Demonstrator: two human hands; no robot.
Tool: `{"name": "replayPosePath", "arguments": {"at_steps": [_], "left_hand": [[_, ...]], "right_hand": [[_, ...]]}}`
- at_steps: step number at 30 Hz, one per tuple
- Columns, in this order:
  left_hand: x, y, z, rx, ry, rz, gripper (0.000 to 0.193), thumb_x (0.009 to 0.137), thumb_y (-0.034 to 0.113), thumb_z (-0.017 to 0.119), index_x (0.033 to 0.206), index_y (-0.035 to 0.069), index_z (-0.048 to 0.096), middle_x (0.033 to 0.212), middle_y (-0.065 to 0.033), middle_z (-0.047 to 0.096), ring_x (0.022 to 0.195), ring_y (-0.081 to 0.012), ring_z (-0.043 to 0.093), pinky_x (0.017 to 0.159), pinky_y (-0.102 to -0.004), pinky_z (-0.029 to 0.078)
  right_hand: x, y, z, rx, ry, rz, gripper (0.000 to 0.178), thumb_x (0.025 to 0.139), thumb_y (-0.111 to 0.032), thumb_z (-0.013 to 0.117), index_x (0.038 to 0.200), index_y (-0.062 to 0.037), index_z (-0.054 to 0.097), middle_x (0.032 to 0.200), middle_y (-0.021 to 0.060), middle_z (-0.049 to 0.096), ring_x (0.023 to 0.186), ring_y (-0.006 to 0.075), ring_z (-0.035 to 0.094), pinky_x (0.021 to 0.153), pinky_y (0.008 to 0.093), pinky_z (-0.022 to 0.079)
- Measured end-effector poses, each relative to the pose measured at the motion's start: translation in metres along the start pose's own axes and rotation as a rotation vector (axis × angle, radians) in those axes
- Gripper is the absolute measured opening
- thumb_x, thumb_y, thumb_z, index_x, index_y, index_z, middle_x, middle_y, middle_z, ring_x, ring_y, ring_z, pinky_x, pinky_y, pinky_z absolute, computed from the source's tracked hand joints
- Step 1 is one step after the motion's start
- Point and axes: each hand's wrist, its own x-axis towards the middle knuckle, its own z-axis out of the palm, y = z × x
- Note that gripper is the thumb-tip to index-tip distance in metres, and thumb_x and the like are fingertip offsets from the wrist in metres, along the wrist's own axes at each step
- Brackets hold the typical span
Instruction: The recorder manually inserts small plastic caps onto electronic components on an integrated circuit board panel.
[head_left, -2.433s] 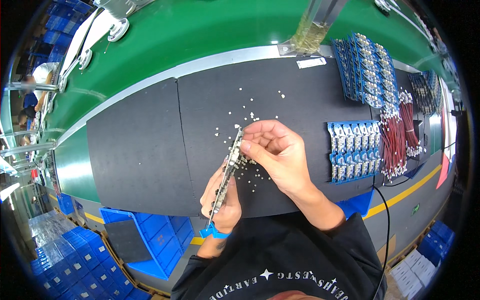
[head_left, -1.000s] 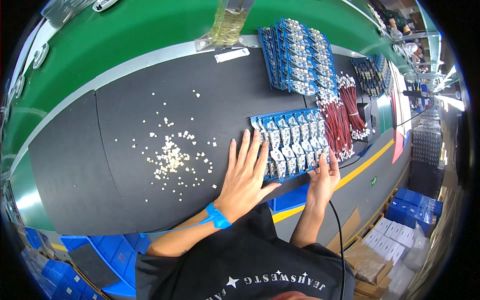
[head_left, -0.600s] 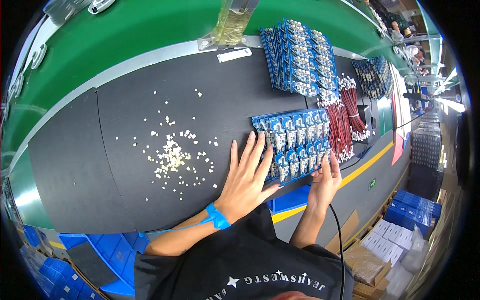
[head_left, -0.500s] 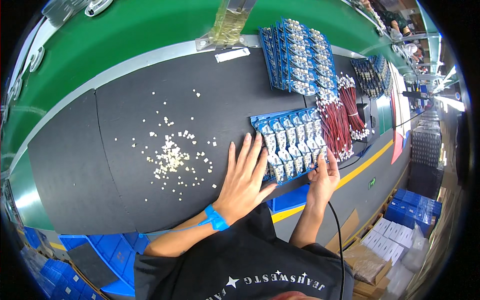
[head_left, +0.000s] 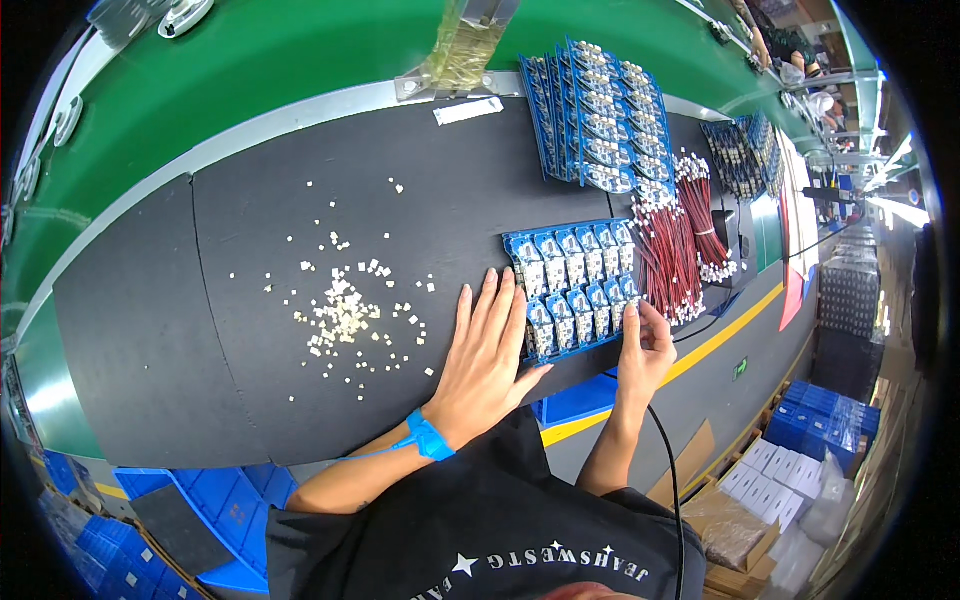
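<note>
A blue circuit board panel [head_left: 578, 285] with two rows of white-and-silver parts lies on the black mat [head_left: 130, 330], in front of me. My left hand [head_left: 480, 350] lies flat with its fingers stretched out, their tips along the panel's left edge. A blue strap [head_left: 430, 437] goes round that wrist. At the panel's near right corner, my right hand [head_left: 645, 350] is closed, thumb against the edge and fingers curled. Left of my left hand lies a loose scatter of small white connectors [head_left: 343, 315].
Several blue board panels [head_left: 600, 120] stand stacked at the back, with more [head_left: 745, 150] farther right. Bundles of red-and-black wires [head_left: 670, 260] with white ends lie just right of the panel. A taped metal post [head_left: 465, 50] rises at the back edge. A black cable [head_left: 675, 465] hangs beside my right arm.
The panel was slightly raised and skewed over blue board edges beneath it; now it lies flatter and squared up. My right hand has shifted a little left and down with the panel's corner.
</note>
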Motion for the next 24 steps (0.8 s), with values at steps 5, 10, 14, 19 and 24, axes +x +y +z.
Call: {"name": "replayPosePath", "arguments": {"at_steps": [5, 10, 14, 19, 24], "left_hand": [[0.001, 0.0, -0.002, 0.047, -0.01, -0.002, 0.085, 0.074, 0.03, 0.07, 0.132, -0.012, 0.026, 0.14, -0.03, 0.023, 0.133, -0.0419, 0.018, 0.108, -0.0536, 0.013], [-0.002, 0.0, -0.001, 0.073, -0.032, 0.008, 0.086, 0.073, 0.031, 0.071, 0.132, -0.013, 0.026, 0.14, -0.0299, 0.022, 0.133, -0.0421, 0.018, 0.108, -0.0531, 0.013], [-0.007, 0.005, -0.007, -0.043, 0.03, 0.013, 0.085, 0.071, 0.028, 0.073, 0.134, -0.008, 0.027, 0.142, -0.0284, 0.019, 0.133, -0.0435, 0.018, 0.108, -0.0529, 0.015], [-0.023, 0.013, -0.03, -0.158, 0.114, 0.041, 0.067, 0.074, 0.015, 0.071, 0.131, 0.001, 0.039, 0.143, -0.0264, 0.02, 0.133, -0.0437, 0.02, 0.105, -0.0517, 0.023], [-0.033, 0.017, -0.05, -0.307, 0.219, 0.049, 0.051, 0.073, 0.006, 0.069, 0.12, 0.0, 0.05, 0.139, -0.0242, 0.03, 0.131, -0.0414, 0.026, 0.105, -0.0479, 0.026]], "right_hand": [[0.008, -0.007, -0.004, -0.155, 0.017, -0.193, 0.022, 0.082, -0.013, 0.067, 0.098, 0.001, 0.062, 0.082, 0.0021, 0.053, 0.065, 0.0072, 0.046, 0.056, 0.0209, 0.037], [0.052, -0.06, 0.024, 0.139, 0.115, -0.227, 0.031, 0.086, -0.013, 0.062, 0.111, 0.0038, 0.056, 0.101, 0.0097, 0.057, 0.084, 0.0133, 0.058, 0.074, 0.0252, 0.047], [0.104, -0.061, 0.057, 0.054, 0.064, -0.16, 0.063, 0.079, -0.03, 0.07, 0.117, 0.0153, 0.047, 0.116, 0.0268, 0.053, 0.107, 0.0294, 0.054, 0.093, 0.0338, 0.039], [0.113, -0.062, 0.06, 0.041, 0.089, -0.189, 0.06, 0.071, -0.031, 0.077, 0.107, 0.013, 0.056, 0.105, 0.0233, 0.059, 0.1, 0.0266, 0.055, 0.09, 0.0342, 0.041], [0.104, -0.095, 0.064, 0.712, 0.078, -0.142, 0.043, 0.08, -0.009, 0.069, 0.113, 0.0056, 0.046, 0.098, 0.0123, 0.06, 0.082, 0.0149, 0.059, 0.074, 0.0236, 0.046]]}}
